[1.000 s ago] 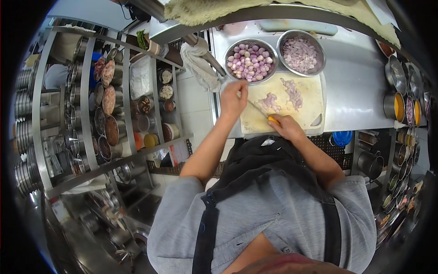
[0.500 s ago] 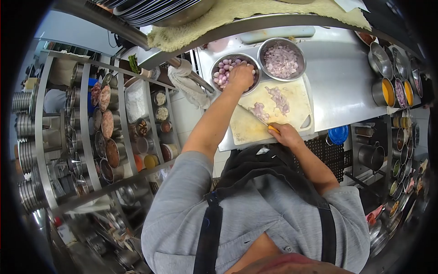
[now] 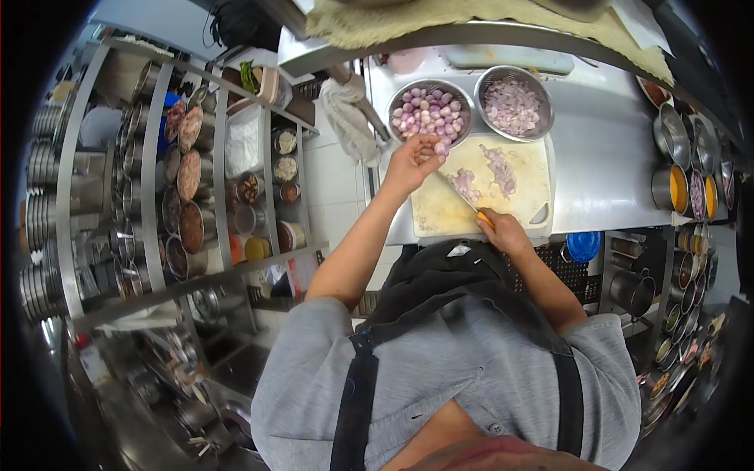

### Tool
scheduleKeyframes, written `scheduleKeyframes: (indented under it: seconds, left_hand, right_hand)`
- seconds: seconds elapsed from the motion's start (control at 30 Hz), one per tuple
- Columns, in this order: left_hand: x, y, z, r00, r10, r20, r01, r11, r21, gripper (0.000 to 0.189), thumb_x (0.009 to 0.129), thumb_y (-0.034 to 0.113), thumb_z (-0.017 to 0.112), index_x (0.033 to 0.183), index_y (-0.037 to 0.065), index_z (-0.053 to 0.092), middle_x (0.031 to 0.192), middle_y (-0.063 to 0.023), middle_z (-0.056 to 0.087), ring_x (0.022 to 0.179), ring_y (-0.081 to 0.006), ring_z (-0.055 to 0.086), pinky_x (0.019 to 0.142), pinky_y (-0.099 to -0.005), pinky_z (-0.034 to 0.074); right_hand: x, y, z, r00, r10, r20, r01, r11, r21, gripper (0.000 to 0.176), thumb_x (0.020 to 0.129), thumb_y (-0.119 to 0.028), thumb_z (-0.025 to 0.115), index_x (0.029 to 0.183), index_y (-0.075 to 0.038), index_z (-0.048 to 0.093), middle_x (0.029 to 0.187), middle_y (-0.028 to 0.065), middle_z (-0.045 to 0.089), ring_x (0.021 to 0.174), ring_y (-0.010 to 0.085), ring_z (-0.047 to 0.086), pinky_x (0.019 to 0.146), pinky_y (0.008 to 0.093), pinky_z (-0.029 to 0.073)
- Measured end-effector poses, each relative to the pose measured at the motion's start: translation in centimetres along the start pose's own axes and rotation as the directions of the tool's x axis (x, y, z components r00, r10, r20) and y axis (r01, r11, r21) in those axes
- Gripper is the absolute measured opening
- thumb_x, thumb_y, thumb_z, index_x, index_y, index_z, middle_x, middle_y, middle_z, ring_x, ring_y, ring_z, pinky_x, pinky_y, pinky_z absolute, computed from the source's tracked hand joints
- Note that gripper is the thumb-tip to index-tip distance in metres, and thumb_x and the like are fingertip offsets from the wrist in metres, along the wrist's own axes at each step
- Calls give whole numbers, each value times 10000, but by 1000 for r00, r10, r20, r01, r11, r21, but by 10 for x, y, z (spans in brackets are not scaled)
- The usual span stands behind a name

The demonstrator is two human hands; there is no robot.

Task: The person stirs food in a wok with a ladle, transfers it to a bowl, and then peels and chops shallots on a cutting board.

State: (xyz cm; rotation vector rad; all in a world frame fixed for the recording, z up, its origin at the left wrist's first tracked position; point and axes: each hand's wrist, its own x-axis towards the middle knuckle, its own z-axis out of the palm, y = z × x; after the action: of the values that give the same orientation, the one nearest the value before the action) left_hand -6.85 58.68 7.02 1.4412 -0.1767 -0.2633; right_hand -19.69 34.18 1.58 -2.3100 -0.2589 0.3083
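Observation:
Between its fingertips my left hand pinches a peeled shallot, just in front of a metal bowl heaped with whole peeled shallots. My right hand is wrapped round the yellow handle of a knife, its blade lying over the cutting board. On that board are two small heaps of chopped shallot, one of them close to the blade. A second metal bowl, holding chopped shallots, stands behind the board on the right.
Steel counter extends to the right, with metal containers of orange contents at its end. A shelf edge with a yellowish towel overhangs the back. Left stands a metal rack of pots and food; a white cloth hangs beside the counter.
My left hand has come out of the bowl of whole shallots toward me, now with one shallot in its fingers. My right hand still grips the knife over the board. The camera view has shifted.

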Motion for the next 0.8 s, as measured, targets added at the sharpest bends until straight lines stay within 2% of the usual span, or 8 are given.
scheduleKeyframes:
  seconds: [0.03,0.1,0.17,0.23,0.27,0.43,0.57,0.8]
  left_hand:
    - [-14,-5,-2,1000,-6,-18,6,1000,-9,342,823,17,724,1145,30,608,981,-27,642,871,-94,608,751,-236,503]
    - [-41,-17,-4,993,-47,-111,93,887,453,256,818,97,752,1052,45,660,888,-24,651,792,-90,610,696,-245,497]
    - [-64,-49,-4,987,34,-160,64,820,569,222,789,142,767,971,45,686,813,-64,648,727,-164,629,664,-300,508]
    - [-80,-73,-6,973,224,-63,-87,602,793,236,766,120,755,973,33,681,839,-125,645,735,-273,636,680,-363,520]
    - [-85,-80,-5,959,279,-56,-124,587,800,226,755,102,744,958,27,677,871,-150,643,765,-328,634,698,-409,520]
    - [-91,-79,-3,963,255,-89,-92,620,779,225,776,88,727,979,18,661,910,-148,649,784,-318,642,710,-403,529]
    - [-94,-83,-5,963,242,-117,-90,701,708,222,792,58,702,1003,17,645,923,-144,667,812,-294,662,686,-387,540]
    - [-92,-80,2,967,189,-172,-1,677,736,135,807,33,657,936,16,620,852,-136,676,804,-285,666,685,-394,540]
  right_hand:
    - [0,-3,-1,1000,27,15,-26,999,-23,316,944,-308,578,1131,-57,620,802,255,654,777,429,638,705,501,497]
    - [0,-9,-4,997,55,54,-52,997,-53,322,949,-309,574,1143,-55,611,790,260,650,772,434,636,700,505,494]
    - [2,-14,-5,993,101,68,-97,993,-60,336,956,-315,566,1156,-46,596,762,267,640,773,442,634,694,507,486]
    - [3,-18,-3,992,98,74,-95,995,-32,348,963,-323,561,1158,-38,601,747,269,634,768,446,632,689,502,480]
    - [5,-21,-3,991,103,87,-102,995,-18,358,964,-329,561,1163,-35,604,746,267,635,762,444,632,687,496,480]
    - [9,-46,-5,970,167,178,-184,979,88,388,967,-352,557,1172,-27,614,770,262,646,764,428,641,699,473,484]
    - [10,-53,-5,966,167,198,-184,981,69,387,966,-358,558,1166,-32,621,781,263,651,772,425,645,711,471,487]
    - [5,-53,-11,965,141,220,-147,989,13,378,961,-364,568,1167,-53,629,796,263,656,789,421,649,727,473,491]
